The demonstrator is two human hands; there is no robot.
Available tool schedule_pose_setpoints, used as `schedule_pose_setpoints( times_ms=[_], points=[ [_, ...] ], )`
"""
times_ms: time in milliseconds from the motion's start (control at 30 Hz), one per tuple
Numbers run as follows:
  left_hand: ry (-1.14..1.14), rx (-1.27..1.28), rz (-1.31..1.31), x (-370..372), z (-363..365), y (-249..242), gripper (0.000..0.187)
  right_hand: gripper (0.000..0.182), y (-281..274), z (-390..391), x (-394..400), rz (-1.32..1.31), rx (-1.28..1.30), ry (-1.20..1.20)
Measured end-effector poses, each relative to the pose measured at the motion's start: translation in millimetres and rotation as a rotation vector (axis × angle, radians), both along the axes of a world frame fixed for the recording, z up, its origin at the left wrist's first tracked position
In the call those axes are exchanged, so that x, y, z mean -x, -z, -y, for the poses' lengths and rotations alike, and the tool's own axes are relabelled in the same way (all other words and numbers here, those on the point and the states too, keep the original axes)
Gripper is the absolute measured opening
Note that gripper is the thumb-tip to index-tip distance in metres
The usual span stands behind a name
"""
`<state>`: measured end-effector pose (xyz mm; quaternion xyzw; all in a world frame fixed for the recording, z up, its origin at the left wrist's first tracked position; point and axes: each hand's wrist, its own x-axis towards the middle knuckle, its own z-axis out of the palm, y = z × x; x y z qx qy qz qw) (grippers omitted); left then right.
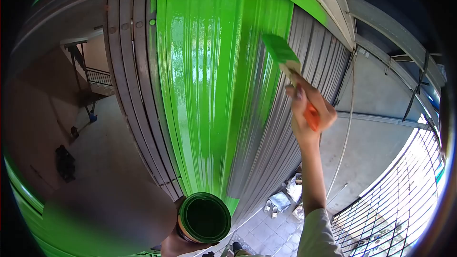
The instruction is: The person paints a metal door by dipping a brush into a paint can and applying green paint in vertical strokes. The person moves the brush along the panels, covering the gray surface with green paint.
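Note:
My right hand (312, 109) is closed around the orange handle of a paintbrush (283, 54), whose wide bristles are coated in green. The bristles are at the right part of a ribbed metal shutter (200, 66); whether they touch it is hard to tell. Wet, glossy green covers much of the shutter, with thinner streaks near the brush and bare grey ribs to the right. Low in the view, my left hand (178, 245) holds an open can of green paint (205, 218) from its left side and below. Its fingers are mostly hidden.
Brown metal strips (138, 76) run down the shutter's left side. A blurred dark shape (114, 214) fills the lower left. Bags (293, 190) and shoes (271, 208) lie on the tiled floor (262, 231). A hanging rope (350, 123) and a metal grille (390, 204) are at right.

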<state>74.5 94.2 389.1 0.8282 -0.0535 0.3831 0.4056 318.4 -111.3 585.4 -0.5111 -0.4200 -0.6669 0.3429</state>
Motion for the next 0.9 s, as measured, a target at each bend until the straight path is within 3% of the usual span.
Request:
schedule_pose_setpoints(
  times_ms=[133, 567, 667, 733, 800, 900],
  points=[
    [0.027, 0.061, -0.033, 1, 6, 4, 0.114, 0.020, -28, -23, -26, 0.212, -0.029, 0.204],
    [0.024, 0.077, -0.052, -4, 5, 8, 0.114, 0.020, -40, -38, -43, 0.214, -0.113, 0.288],
    [0.036, 0.057, -0.061, -5, 4, 9, 0.115, 0.020, -14, -38, -44, 0.154, -0.017, 0.331],
    [0.036, 0.046, -0.072, -4, 5, 5, 0.115, 0.007, 14, -38, -34, 0.076, 0.104, 0.378],
    [-0.063, 0.035, -0.035, -4, 24, -16, 0.115, 0.008, 48, -36, -28, -0.009, 0.232, 0.395],
    [-0.018, 0.075, -0.065, -1, 9, 0, 0.116, 0.016, 73, -29, -16, -0.079, 0.227, 0.278]
  ],
)
